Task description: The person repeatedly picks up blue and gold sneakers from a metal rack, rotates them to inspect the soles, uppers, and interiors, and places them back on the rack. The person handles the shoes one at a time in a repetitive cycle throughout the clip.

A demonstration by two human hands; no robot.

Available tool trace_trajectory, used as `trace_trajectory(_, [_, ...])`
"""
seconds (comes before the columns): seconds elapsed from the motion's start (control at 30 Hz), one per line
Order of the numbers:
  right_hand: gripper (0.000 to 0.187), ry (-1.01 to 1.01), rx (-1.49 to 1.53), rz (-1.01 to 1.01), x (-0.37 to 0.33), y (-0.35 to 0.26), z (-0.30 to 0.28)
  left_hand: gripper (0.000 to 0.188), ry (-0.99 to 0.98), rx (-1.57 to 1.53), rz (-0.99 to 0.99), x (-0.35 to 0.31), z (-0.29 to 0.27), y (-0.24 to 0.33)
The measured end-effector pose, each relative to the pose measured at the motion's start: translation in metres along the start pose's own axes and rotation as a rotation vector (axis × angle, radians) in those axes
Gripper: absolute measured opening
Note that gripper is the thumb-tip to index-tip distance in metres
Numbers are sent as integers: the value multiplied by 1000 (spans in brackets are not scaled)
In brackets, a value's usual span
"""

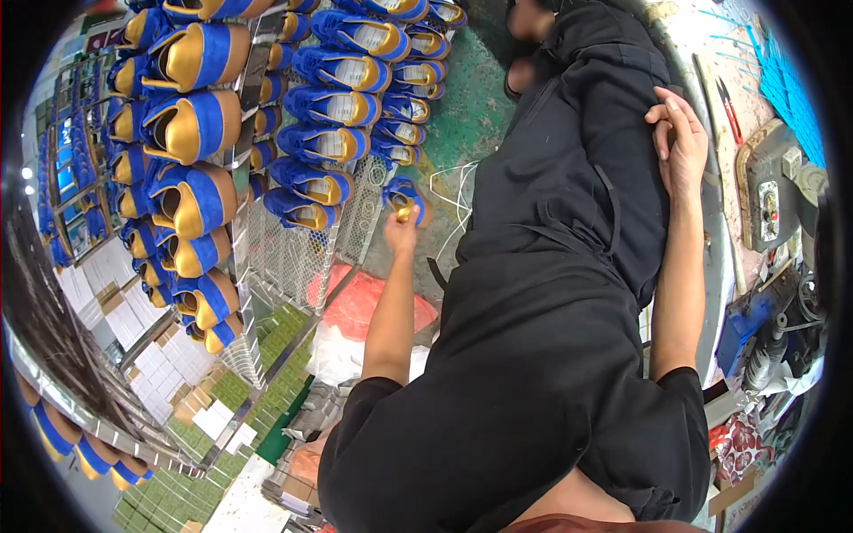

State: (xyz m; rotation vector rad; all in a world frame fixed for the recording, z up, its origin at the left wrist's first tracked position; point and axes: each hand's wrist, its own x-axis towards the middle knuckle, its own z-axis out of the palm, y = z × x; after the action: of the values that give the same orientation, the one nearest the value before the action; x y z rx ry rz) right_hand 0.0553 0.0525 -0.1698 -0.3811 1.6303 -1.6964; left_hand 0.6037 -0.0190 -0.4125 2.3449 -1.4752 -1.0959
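Note:
My left hand (402, 233) reaches out beside the wire rack (293, 242), closed on the gold part of a blue and gold shoe (405, 192). The shoe is apart from the rows on the rack. Rows of similar blue shoes (333, 107) with pale insoles stand on the shelves ahead of that hand. My right hand (682, 142) lies against my black trouser leg beside the worktable, fingers loosely stretched, holding nothing.
Closer on the left, another rack carries blue, gold and tan shoes (197, 129). The worktable (721, 209) on the right bears red-handled snips (729, 111), blue plastic strips (793, 89) and a metal machine part (771, 191). Red plastic bags (360, 306) lie below the rack.

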Motion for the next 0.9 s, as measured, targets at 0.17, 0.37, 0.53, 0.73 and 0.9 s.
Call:
trace_trajectory(0.17, [31,5,-28,-26,3,4,2,51,142,29,-161,17,-23,-34])
trace_trajectory(0.37, [31,-29,-51,-58,4,6,5,48,223,-284,-191,60,-14,-104])
trace_trajectory(0.53, [32,-21,-138,-78,4,4,7,39,353,-165,-33,120,7,-140])
trace_trajectory(0.73, [31,-20,-252,-69,3,-3,21,35,467,218,-257,161,-24,-102])
trace_trajectory(0.9, [31,6,-257,-81,1,5,14,44,407,170,-286,149,-28,-69])
